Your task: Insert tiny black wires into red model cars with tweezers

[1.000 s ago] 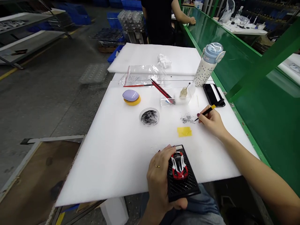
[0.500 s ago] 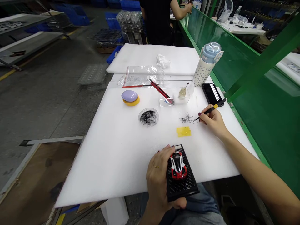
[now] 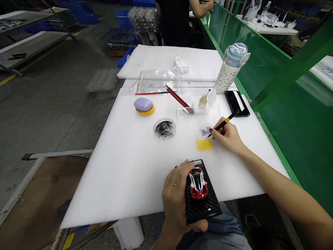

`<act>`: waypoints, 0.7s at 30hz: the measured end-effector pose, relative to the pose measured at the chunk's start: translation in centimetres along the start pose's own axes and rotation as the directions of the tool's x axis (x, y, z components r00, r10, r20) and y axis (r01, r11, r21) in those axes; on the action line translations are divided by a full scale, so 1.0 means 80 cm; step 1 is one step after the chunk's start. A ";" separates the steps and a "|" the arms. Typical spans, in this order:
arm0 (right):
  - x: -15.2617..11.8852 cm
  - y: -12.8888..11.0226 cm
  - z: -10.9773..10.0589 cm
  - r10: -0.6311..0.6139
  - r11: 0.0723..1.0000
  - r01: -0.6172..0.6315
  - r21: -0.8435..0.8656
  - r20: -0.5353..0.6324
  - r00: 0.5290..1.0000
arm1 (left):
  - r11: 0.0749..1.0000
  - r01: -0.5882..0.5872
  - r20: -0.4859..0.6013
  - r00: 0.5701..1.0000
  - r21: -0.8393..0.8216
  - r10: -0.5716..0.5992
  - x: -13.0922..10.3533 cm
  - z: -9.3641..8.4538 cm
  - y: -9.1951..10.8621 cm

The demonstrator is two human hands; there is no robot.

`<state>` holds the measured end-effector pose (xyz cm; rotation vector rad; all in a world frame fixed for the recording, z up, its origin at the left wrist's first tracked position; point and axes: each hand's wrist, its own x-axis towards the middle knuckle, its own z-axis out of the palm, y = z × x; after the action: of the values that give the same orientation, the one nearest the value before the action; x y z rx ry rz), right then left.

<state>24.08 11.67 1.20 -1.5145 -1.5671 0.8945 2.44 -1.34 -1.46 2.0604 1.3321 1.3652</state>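
My left hand (image 3: 177, 194) grips a black textured display base (image 3: 205, 206) by its left side at the table's front edge. On that base sits a red, white and black model car (image 3: 198, 183). Between the fingers of my right hand (image 3: 226, 136) is a pair of black tweezers (image 3: 225, 121) with a yellow band. The tips point down beside a loose pile of tiny dark slivers (image 3: 205, 130), just above a piece of yellow tape (image 3: 204, 144). Whether the tips hold a sliver is too small to tell. A round clear dish (image 3: 164, 128) holds many black slivers.
Farther back are a clear tray (image 3: 182, 113) with a small glass bottle (image 3: 203, 101), red-and-black tweezers (image 3: 178, 99), a purple-and-yellow oval case (image 3: 144, 106), a plastic bag (image 3: 160, 80), a phone (image 3: 237, 103) and a dotted bottle (image 3: 229, 71). A green partition (image 3: 275, 93) borders the right. Another person (image 3: 177, 22) stands beyond.
My right hand has moved left and slightly down with the tweezers, their tips now close to the yellow tape's upper edge. The left hand and model car stay in place.
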 end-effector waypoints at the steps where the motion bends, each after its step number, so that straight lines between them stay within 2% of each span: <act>1: 0.000 0.001 0.000 -0.003 1.000 0.003 0.007 -0.001 1.000 | 1.000 0.004 0.000 1.000 -0.006 -0.004 0.000 0.000 0.000; 4: 0.002 0.003 -0.002 -0.002 0.998 0.005 0.066 -0.046 0.999 | 1.000 0.019 -0.003 1.000 -0.019 -0.019 -0.002 0.001 -0.002; 8: 0.011 0.007 -0.008 0.017 0.995 -0.004 0.095 -0.138 0.990 | 0.999 0.029 0.062 0.998 -0.018 -0.028 -0.006 -0.001 -0.005; 21: 0.004 0.012 -0.036 0.067 0.993 -0.057 0.104 -0.100 0.993 | 1.000 0.025 0.064 0.998 0.010 -0.025 -0.008 -0.003 -0.007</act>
<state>27.09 12.00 1.69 -1.5196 -1.3870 0.9020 1.87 -1.64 -2.02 2.0684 1.3352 1.2744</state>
